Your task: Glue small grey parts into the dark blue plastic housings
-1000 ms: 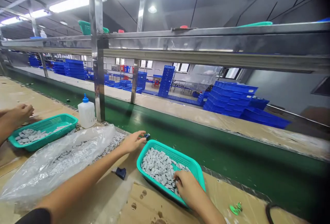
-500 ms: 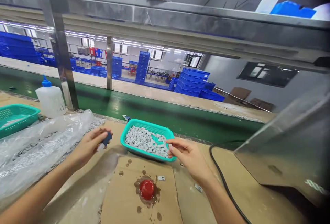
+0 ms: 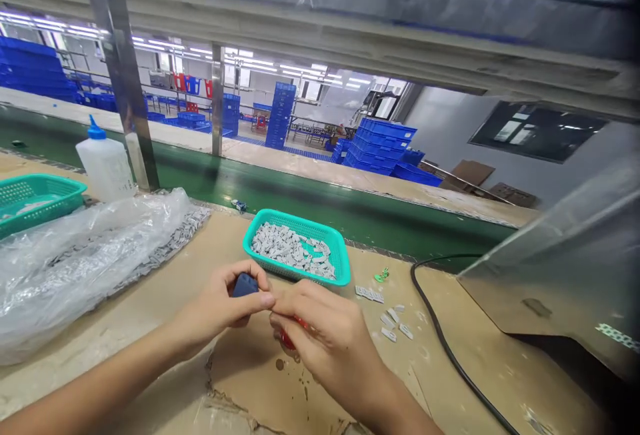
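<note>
Crates (image 3: 30, 71), blue and stacked, upper left of frame. Below, at the left edge, a green basket (image 3: 70, 200), cut off, some pale pieces inside. White bottle (image 3: 106, 169), blue cap, upright just beside it; metal post (image 3: 123, 68) close on its right. Clear plastic bag (image 3: 95, 255) with grey bits sprawls over the left-hand tabletop, left forearm alongside. Small dark item (image 3: 239, 205) at the belt edge, left of centre.

Left hand (image 3: 227, 301), lower centre: thumb and fingers gripping a navy part (image 3: 245, 285). Teal basket (image 3: 342, 258) of grey pieces (image 3: 290, 248) above the hands, mid-frame. Right hand (image 3: 320, 328) meets the left, fingers bunched; cannot tell whether they pinch anything. Red object (image 3: 288, 340) mostly hidden behind that hand; stained cardboard (image 3: 260, 375) beneath. Right of it: grey strip (image 3: 369, 294), loose grey tabs (image 3: 393, 318), small green item (image 3: 382, 275). Black cable (image 3: 440, 335) curves down the tabletop; panel (image 3: 565, 275) fills the right edge.

Versus half a second ago: hands then well apart, navy part farther left, right hand at the teal basket's right end with a small grey piece. Red object then in full view.
</note>
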Demonstrator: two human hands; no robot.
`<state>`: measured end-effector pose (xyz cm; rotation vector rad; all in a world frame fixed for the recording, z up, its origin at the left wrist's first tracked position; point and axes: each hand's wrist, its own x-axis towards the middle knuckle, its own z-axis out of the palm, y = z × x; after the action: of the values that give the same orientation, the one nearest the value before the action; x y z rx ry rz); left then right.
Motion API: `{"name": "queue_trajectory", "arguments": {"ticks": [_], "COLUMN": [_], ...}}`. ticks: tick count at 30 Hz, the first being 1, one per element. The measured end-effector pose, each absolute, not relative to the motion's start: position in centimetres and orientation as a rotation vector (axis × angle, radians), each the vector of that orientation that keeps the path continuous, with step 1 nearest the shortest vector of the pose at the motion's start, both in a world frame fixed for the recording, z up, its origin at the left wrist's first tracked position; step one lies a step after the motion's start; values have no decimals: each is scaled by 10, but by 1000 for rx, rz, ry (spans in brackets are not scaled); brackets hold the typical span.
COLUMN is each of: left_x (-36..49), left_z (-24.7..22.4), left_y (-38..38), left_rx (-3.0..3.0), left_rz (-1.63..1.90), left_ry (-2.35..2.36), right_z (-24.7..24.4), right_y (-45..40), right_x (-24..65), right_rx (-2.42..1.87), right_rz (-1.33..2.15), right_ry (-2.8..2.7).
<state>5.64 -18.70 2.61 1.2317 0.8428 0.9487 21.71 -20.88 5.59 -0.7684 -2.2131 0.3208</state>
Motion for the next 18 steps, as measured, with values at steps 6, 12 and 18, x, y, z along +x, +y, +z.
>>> {"name": "queue_trajectory", "arguments": {"ticks": [6,12,18], "left_x": [58,62,63], "left_z": [22,19,17], "left_y": [-184,-188,-191], "left_rx": [1143,1080,1083], "left_rz": [901,914,873], "left_ry": [847,834,811], "right_z": [52,50,39], "right_y": [-200,-205,-211], "right_x": [221,229,229], "right_rx": [-795,-808,-766], "right_rz": [315,220,137], "right_ry": [-2112,-2172,-2172]}}
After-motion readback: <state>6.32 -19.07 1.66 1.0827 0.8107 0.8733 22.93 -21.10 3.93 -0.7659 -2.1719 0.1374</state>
